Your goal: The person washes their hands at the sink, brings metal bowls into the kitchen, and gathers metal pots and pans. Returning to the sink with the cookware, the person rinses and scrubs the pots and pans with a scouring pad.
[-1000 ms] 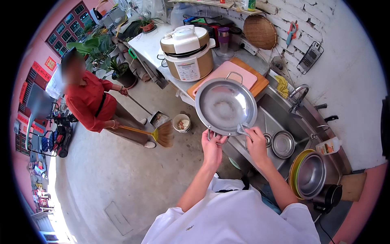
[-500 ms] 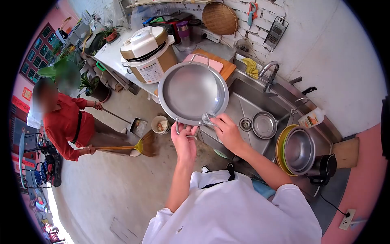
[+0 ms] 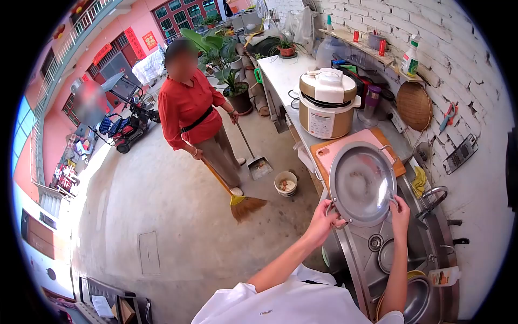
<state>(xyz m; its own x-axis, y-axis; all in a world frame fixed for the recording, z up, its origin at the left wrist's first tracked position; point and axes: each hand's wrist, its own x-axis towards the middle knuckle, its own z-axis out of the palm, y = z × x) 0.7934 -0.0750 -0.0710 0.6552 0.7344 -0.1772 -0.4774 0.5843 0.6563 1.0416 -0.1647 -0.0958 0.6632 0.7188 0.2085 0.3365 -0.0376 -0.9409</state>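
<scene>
A wide stainless steel pan point(image 3: 360, 181) with two loop handles is held up, tilted, over the counter and the near edge of the sink point(image 3: 353, 245). My left hand point(image 3: 320, 224) is closed around its lower-left loop handle. My right hand point(image 3: 400, 216) is at the pan's lower-right rim, fingers pinched on a silvery steel wool scrubber point(image 3: 392, 197), mostly hidden by the fingers. Behind the pan, a pink cutting board point(image 3: 330, 157) lies on a wooden board point(image 3: 398, 168).
A rice-cooker-like electric pot point(image 3: 326, 105) stands on the counter. Beside the faucet point(image 3: 433, 197) hangs a yellow cloth point(image 3: 418, 182). Metal bowls point(image 3: 418, 297) sit by the sink. To the left, a person in red point(image 3: 194, 108) holds a broom point(image 3: 245, 207) and dustpan point(image 3: 260, 168) near a bucket point(image 3: 286, 183).
The view has swung left, showing more of the courtyard. The pan stays in my left hand and appears further right; my right hand remains at its rim.
</scene>
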